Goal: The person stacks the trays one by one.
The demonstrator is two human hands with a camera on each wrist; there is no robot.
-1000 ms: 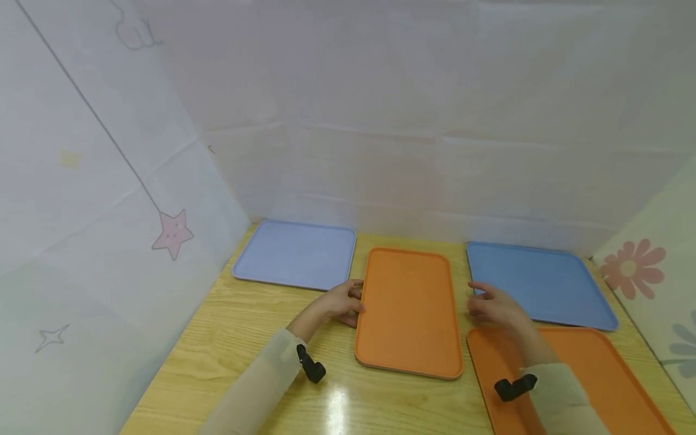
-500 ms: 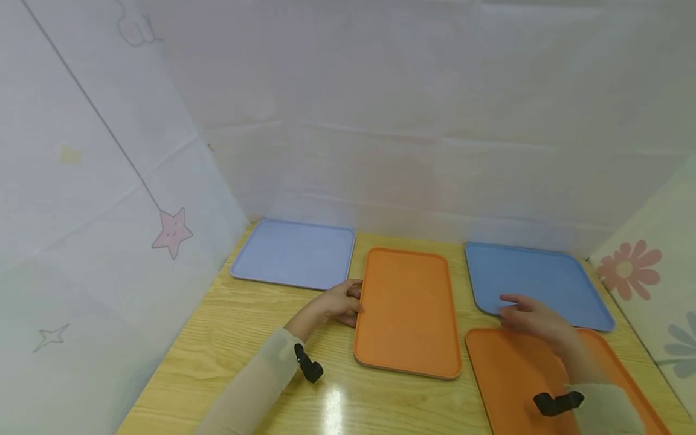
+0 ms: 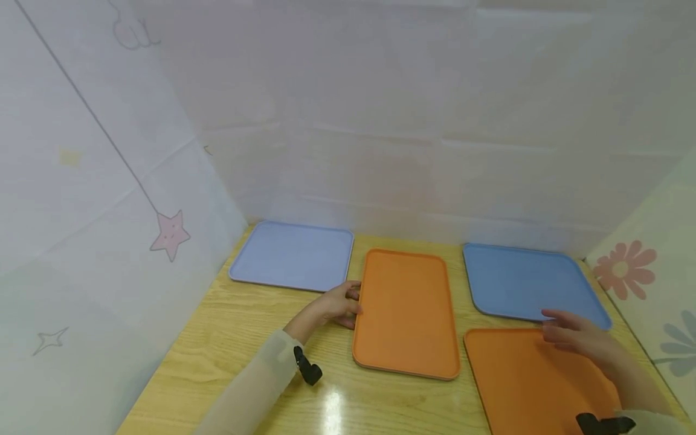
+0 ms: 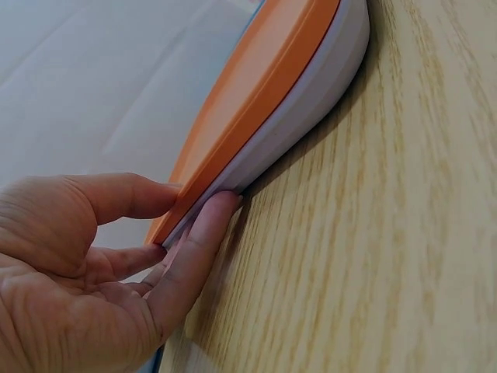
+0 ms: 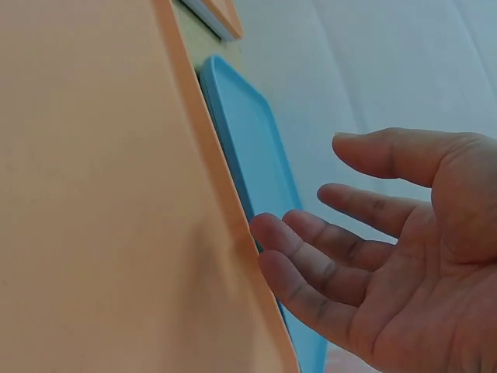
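Note:
My left hand (image 3: 333, 304) is at the left long side of the middle orange tray (image 3: 405, 314). In the left wrist view its digits pinch that side, one tip on the orange rim and another against a pale lilac layer (image 4: 299, 116) underneath. My right hand (image 3: 584, 341) holds nothing. It hovers with loosely bent, spread fingers over the right orange tray (image 3: 516, 377), close to the blue tray (image 3: 533, 281) behind it. In the right wrist view a soft shadow falls on the right orange tray, and the blue tray appears beyond its rim.
A lilac tray (image 3: 293, 254) lies at the back left of the wooden table (image 3: 217, 350). Pale sheets with printed drawings (image 3: 170, 235) enclose the table at the back and both sides. A strip of bare wood separates the two orange trays.
My right hand has moved right and nearer, from beside the middle tray to over the right orange tray. My left hand and the trays have stayed in place.

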